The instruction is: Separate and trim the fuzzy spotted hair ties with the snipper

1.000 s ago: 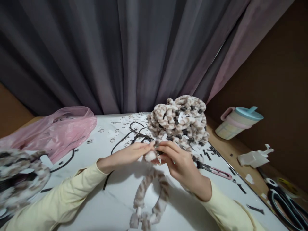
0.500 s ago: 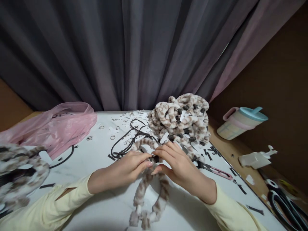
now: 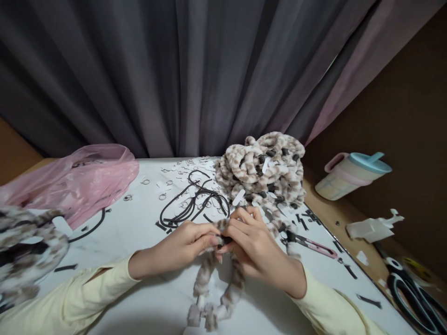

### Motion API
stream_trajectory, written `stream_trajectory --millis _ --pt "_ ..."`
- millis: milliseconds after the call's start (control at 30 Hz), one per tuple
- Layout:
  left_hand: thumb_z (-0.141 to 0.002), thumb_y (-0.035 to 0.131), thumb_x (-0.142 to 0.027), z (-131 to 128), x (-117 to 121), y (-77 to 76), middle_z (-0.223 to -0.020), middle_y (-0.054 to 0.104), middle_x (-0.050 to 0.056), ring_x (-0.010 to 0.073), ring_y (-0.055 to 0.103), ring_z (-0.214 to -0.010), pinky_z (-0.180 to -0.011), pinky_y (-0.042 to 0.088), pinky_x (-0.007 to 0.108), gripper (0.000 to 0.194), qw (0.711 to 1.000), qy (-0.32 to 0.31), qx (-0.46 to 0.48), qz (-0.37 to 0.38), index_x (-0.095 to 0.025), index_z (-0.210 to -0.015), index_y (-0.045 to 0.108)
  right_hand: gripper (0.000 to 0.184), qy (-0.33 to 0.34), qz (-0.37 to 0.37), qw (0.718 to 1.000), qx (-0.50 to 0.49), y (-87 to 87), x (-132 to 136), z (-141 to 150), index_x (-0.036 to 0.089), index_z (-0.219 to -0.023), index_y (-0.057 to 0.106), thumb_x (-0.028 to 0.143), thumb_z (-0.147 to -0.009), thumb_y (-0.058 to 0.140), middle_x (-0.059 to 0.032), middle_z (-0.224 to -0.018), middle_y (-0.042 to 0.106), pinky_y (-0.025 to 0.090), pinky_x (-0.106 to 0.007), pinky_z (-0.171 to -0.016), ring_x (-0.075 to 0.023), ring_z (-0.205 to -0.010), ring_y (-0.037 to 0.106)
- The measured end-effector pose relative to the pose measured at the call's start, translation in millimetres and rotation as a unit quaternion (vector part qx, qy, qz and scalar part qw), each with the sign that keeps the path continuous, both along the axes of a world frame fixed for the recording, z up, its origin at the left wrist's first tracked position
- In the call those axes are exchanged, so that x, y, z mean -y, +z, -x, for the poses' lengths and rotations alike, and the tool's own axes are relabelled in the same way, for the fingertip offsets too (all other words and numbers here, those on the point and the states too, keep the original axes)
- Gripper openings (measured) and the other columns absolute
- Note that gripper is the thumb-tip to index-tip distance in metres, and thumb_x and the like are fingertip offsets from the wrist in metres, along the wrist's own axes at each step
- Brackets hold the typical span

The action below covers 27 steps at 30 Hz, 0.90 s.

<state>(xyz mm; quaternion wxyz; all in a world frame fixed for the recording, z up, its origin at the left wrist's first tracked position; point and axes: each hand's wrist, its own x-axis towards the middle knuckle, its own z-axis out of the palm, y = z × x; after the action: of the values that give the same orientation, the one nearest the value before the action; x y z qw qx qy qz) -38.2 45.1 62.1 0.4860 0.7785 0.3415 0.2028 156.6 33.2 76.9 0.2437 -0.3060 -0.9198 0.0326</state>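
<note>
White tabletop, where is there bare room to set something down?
Bare patches: between the left sleeve and the fluffy loop, between that loop and the right sleeve, and between the pink bag and black cords. Crowded: the far side, with metal rings and the big fluffy pile, and the right side, with snips and dark strips.

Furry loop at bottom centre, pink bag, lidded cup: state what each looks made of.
Furry loop: probably synthetic plush, matte, judging by its fuzzy pile.
Pink bag: thin, shiny plastic film, since it is crinkled and see-through.
Lidded cup: likely rigid plastic, smooth, going by its crisp, moulded-looking shape, though unconfirmed.
</note>
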Motion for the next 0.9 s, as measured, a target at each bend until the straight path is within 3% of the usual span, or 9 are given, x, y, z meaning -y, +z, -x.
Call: stream_trajectory --millis 167,300,467,600,733,900 --pt "-0.088 0.045 -0.05 -2 0 -4.0 -0.063 0.057 0.0 0.0114 0.049 -0.061 -0.062 0.037 0.023 0.042 0.979 0.016 0.112 0.169 -0.014 -0.068 0.054 0.015 0.012 -0.049 0.999 0.002 -5.3 -2 0 0.013 -0.079 0.052 0.006 -0.081 0.04 -0.004 -0.068 0.051 0.026 -0.034 -0.066 -0.0187 -0.072 0.04" --pt "-0.086 0.049 -0.049 -5 3 -6.1 -0.056 0.047 -0.002 0.0094 0.038 -0.053 -0.054 0.03 0.023 0.044 0.952 0.041 0.176 0.248 -0.014 -0.059 0.05 0.02 -0.011 -0.13 0.991 0.026 -13.7 -3 3 0.01 -0.084 0.055 0.007 -0.088 0.035 -0.008 -0.075 0.056 0.03 -0.037 -0.074 -0.02 -0.076 0.044" --pt "-0.088 0.047 -0.048 -8 9 -4.6 -0.055 0.046 -0.002 0.0089 0.037 -0.051 -0.053 0.029 0.023 0.046 0.957 0.042 0.182 0.222 -0.014 -0.058 0.049 0.023 -0.011 -0.147 0.989 -0.006 -20.3 -1 5 0.012 -0.081 0.053 0.008 -0.089 0.032 -0.0059 -0.067 0.052 0.032 -0.037 -0.072 -0.019 -0.069 0.041" --pt "-0.088 0.045 -0.049 -8 10 -3.9 -0.056 0.047 -0.002 0.0092 0.039 -0.053 -0.054 0.031 0.022 0.046 0.967 0.07 0.163 0.184 -0.015 -0.057 0.048 0.016 0.003 -0.098 0.994 -0.04 -23.6 0 7 0.01 -0.097 0.05 0.01 -0.093 0.035 -0.0091 -0.081 0.057 0.036 -0.037 -0.074 -0.0187 -0.075 0.045" --pt "-0.09 0.04 -0.05 -9 11 -3.1 -0.057 0.048 -0.001 0.01 0.041 -0.054 -0.055 0.032 0.022 0.049 0.977 0.087 0.128 0.146 -0.015 -0.057 0.048 0.017 0.01 -0.058 0.995 -0.084 -26.5 0 10 0.009 -0.103 0.048 0.007 -0.092 0.035 -0.0073 -0.076 0.054 0.038 -0.032 -0.066 -0.0173 -0.07 0.043" --pt "-0.093 0.032 -0.048 -7 16 3.1 -0.062 0.045 -0.002 0.0102 0.041 -0.058 -0.059 0.035 0.022 0.046 0.987 0.054 0.086 0.126 -0.016 -0.062 0.046 0.02 0.026 -0.078 0.991 -0.102 -23.4 0 8 0.011 -0.098 0.049 0.005 -0.089 0.033 -0.0087 -0.075 0.056 0.038 -0.033 -0.063 -0.0181 -0.067 0.044"
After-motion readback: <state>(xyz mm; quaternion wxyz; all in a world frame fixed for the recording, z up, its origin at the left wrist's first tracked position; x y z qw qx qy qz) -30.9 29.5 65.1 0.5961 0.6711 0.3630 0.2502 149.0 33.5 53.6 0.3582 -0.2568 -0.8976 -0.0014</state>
